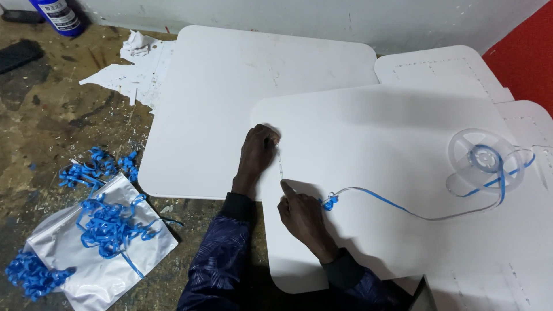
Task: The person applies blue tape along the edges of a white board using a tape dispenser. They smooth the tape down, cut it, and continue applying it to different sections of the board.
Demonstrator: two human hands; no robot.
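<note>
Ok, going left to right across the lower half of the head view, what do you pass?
Silver bag under blue ribbon scraps → left hand → right hand → blue tape strip → clear tape reel.

Bare white panel point(374, 150) open between the hands and the clear tape reel point(485, 159), thin blue-edged tape point(397, 204) trailing across that stretch, blue curls point(109, 224) and silver bag point(98, 259) cluttering the floor at left, blue bottle point(57, 14) standing far back.

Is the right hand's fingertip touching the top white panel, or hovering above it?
Touching. The head view shows the right hand with its forefinger pressed onto the strip along the white panel edge, no gap visible.
</note>
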